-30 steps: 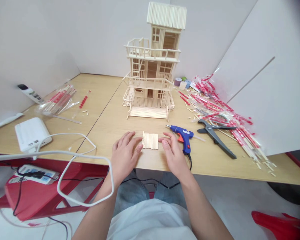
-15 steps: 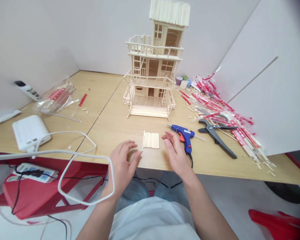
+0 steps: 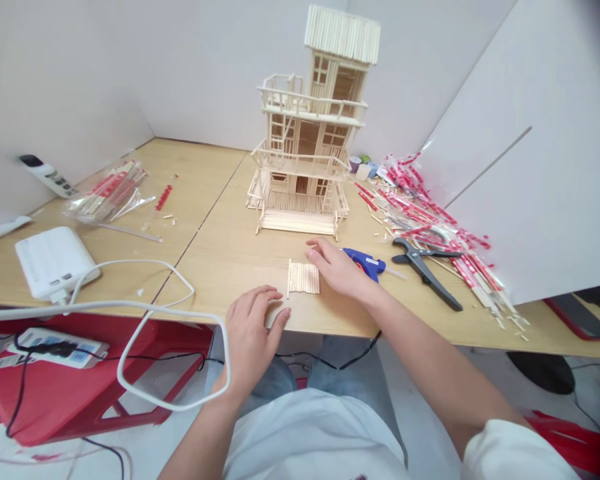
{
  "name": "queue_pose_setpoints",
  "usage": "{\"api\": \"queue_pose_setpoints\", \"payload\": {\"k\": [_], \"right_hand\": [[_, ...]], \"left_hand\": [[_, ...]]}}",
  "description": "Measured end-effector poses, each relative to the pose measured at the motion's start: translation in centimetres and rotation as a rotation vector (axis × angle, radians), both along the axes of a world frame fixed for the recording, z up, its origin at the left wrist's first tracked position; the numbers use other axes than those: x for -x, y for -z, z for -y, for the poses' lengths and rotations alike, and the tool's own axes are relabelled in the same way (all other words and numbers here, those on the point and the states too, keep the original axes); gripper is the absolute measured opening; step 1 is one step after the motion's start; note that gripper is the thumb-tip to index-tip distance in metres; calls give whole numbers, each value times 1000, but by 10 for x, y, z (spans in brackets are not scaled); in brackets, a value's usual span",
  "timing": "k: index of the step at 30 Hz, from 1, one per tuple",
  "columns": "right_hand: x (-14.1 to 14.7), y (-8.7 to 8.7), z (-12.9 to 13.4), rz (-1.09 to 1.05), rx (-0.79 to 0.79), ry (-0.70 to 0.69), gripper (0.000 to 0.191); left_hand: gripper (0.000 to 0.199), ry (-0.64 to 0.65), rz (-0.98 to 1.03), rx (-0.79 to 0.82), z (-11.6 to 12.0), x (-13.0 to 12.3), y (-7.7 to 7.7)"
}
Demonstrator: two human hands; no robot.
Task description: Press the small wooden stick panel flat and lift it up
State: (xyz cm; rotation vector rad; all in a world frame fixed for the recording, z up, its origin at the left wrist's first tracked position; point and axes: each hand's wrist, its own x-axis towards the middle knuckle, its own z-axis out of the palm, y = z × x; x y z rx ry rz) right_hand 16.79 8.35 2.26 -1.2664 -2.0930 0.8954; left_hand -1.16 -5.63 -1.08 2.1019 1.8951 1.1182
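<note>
Since the panel's laid flat right by the glue, I'd guess it's parked there for easy reach. My left hand [image 3: 253, 333] rests with its fingers loosely curled, just off the lower-left corner of the flat panel of pale wooden sticks [image 3: 303, 278], which sits near the front edge of the light wood tabletop [image 3: 215, 260]. My right hand [image 3: 337, 270] lies open, fingers lightly spread, just past the panel's upper-right corner, with neither hand pinching anything. The big change from the earlier frame is that the right hand now covers part of the blue hot glue gun [image 3: 365, 261], which was in full view before. Whether it's actually touching the gun, I can't tell from here. Behind all this stands the tall wooden-stick model house [image 3: 307, 137] — that part looks the same.
</note>
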Motion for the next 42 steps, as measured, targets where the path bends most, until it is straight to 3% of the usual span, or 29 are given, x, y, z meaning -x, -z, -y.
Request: {"api": "queue_pose_setpoints", "payload": {"k": [5,13,18,22,29,36,39,42], "right_hand": [[9,-3,-12,13,99,-62,31],[7,-2,-13,47,183,-97,30],[9,0,-14,19,120,-117,29],[13,1,-14,-53,224,-203,32],[14,-6,-4,-48,358,-254,30],[11,-16,8,7,394,-297,33],[10,-19,13,22,406,-325,34],[9,-19,17,14,410,-352,35]], "left_hand": [[13,61,161,-40,12,2,5],[13,146,502,-141,44,11,26],[15,152,714,-81,63,8,45],[14,106,785,26,71,3,55],[21,23,823,244,69,-4,48],[40,51,991,422,56,-14,42],[46,72,1193,496,52,-19,42],[49,92,1535,638,51,-25,36]]}}
